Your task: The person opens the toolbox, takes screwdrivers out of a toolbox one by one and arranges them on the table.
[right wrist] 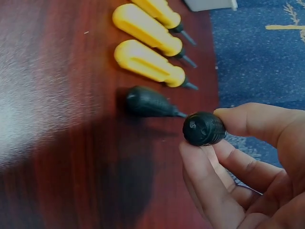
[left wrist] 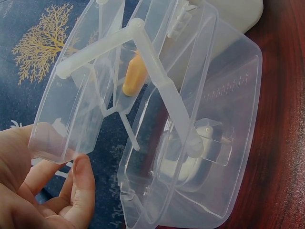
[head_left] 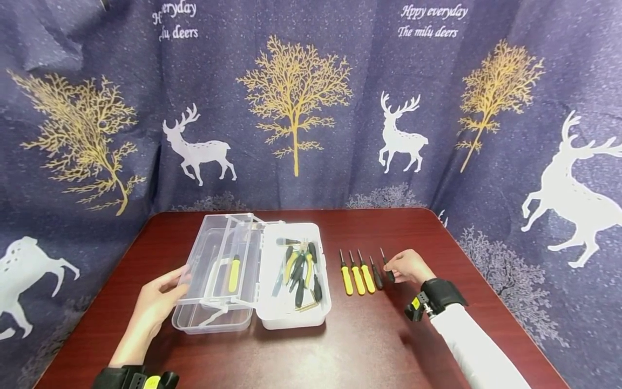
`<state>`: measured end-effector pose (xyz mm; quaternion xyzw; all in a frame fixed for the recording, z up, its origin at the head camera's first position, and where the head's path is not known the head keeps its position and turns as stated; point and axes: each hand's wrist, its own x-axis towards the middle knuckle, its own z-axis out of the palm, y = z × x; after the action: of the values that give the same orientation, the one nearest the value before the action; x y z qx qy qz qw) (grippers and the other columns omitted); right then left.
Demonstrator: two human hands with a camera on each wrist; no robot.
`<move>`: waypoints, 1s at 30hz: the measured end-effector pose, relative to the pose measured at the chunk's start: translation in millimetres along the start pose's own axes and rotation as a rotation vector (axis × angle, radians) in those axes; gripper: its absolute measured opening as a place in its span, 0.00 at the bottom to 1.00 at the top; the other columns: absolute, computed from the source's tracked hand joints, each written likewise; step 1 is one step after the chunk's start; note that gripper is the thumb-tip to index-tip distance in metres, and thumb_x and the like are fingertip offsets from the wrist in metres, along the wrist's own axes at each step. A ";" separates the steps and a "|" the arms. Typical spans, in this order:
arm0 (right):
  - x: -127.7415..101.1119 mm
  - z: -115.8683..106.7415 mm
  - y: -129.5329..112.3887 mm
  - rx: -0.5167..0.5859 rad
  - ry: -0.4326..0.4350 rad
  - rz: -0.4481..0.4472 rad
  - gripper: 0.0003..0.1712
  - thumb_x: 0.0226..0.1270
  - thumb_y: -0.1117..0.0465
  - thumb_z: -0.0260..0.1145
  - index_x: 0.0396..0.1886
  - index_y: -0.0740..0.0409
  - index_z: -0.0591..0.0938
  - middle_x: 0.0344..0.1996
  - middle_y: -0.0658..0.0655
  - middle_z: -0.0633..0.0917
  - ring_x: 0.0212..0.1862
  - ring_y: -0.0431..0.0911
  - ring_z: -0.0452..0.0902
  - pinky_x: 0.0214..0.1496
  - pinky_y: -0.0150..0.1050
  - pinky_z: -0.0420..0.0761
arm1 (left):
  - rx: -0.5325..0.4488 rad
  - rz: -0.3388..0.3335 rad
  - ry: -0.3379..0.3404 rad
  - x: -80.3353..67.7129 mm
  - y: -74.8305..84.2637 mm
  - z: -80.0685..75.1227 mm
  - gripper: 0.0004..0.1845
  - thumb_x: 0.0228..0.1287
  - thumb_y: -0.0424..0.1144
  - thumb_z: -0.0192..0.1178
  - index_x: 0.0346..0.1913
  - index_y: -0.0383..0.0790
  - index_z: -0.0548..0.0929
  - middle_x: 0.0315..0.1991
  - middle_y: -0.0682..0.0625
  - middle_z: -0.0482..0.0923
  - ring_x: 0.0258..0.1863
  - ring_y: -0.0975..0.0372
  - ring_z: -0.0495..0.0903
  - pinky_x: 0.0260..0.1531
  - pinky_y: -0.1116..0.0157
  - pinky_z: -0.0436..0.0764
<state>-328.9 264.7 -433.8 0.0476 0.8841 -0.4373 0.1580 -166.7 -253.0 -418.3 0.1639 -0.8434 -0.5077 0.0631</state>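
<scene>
In the head view my left hand (head_left: 154, 302) is at the left edge of a clear plastic tray (head_left: 200, 259), which is raised on hinged arms above the clear lower part (head_left: 194, 319) of an opened toolbox. The left wrist view shows thumb and fingers pinching the tray's corner (left wrist: 62, 148). One yellow-handled tool (head_left: 234, 274) lies in the tray. My right hand (head_left: 412, 266) pinches a black-handled screwdriver (right wrist: 204, 129) by its handle, over the table. Beside it lies another black screwdriver (head_left: 377, 277), then three yellow-handled screwdrivers (head_left: 358, 280) in a row.
The white half of the toolbox (head_left: 291, 323) holds yellow-and-black pliers (head_left: 309, 267), several black-handled tools and small brass-coloured pieces (head_left: 307, 307). It stands on a dark red table (head_left: 355, 346), between my hands. A patterned blue cloth (head_left: 330, 189) hangs behind the table.
</scene>
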 end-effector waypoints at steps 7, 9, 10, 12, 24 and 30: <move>6.4 7.4 11.7 -0.025 0.062 0.010 0.13 0.50 0.67 0.67 0.35 0.73 0.81 0.18 0.50 0.76 0.20 0.38 0.73 0.27 0.35 0.81 | -0.029 0.008 0.005 0.6 -0.2 0.9 0.28 0.58 0.40 0.59 0.63 0.40 0.69 0.29 0.73 0.74 0.29 0.81 0.75 0.31 0.75 0.77; 7.6 8.4 14.0 -0.048 0.081 0.008 0.13 0.49 0.66 0.68 0.34 0.71 0.81 0.18 0.50 0.77 0.19 0.38 0.73 0.26 0.34 0.81 | -0.032 0.004 0.006 0.6 -0.3 1.0 0.28 0.58 0.41 0.60 0.63 0.41 0.69 0.30 0.72 0.75 0.29 0.81 0.75 0.31 0.75 0.77; 7.8 8.6 14.9 -0.066 0.089 0.003 0.13 0.49 0.65 0.68 0.34 0.71 0.81 0.18 0.50 0.77 0.19 0.38 0.74 0.26 0.34 0.81 | -0.030 0.003 0.008 0.6 -0.2 0.9 0.29 0.58 0.41 0.60 0.63 0.41 0.69 0.31 0.71 0.75 0.29 0.81 0.75 0.31 0.75 0.77; 7.9 8.8 16.3 -0.103 0.105 -0.006 0.13 0.49 0.63 0.69 0.33 0.69 0.82 0.17 0.50 0.78 0.19 0.38 0.74 0.25 0.34 0.80 | -0.026 -0.002 0.008 0.5 0.1 0.6 0.29 0.58 0.42 0.60 0.63 0.41 0.69 0.31 0.70 0.75 0.29 0.81 0.74 0.31 0.75 0.77; 9.4 11.2 24.1 -0.250 0.165 -0.038 0.14 0.46 0.58 0.71 0.30 0.63 0.84 0.12 0.49 0.77 0.16 0.38 0.75 0.22 0.32 0.77 | -0.028 0.004 0.006 0.1 1.8 0.5 0.28 0.59 0.42 0.59 0.63 0.40 0.69 0.31 0.71 0.75 0.30 0.82 0.74 0.32 0.76 0.77; 9.7 13.5 25.4 -0.287 0.188 -0.036 0.14 0.46 0.55 0.72 0.28 0.61 0.84 0.12 0.49 0.78 0.17 0.38 0.77 0.23 0.33 0.78 | -0.051 0.006 0.007 -0.2 2.1 1.0 0.28 0.58 0.40 0.59 0.63 0.39 0.69 0.28 0.76 0.72 0.29 0.81 0.75 0.31 0.76 0.77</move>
<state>-329.2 269.1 -463.8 0.0495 0.9490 -0.3028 0.0721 -167.2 -251.2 -416.9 0.1613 -0.8306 -0.5282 0.0717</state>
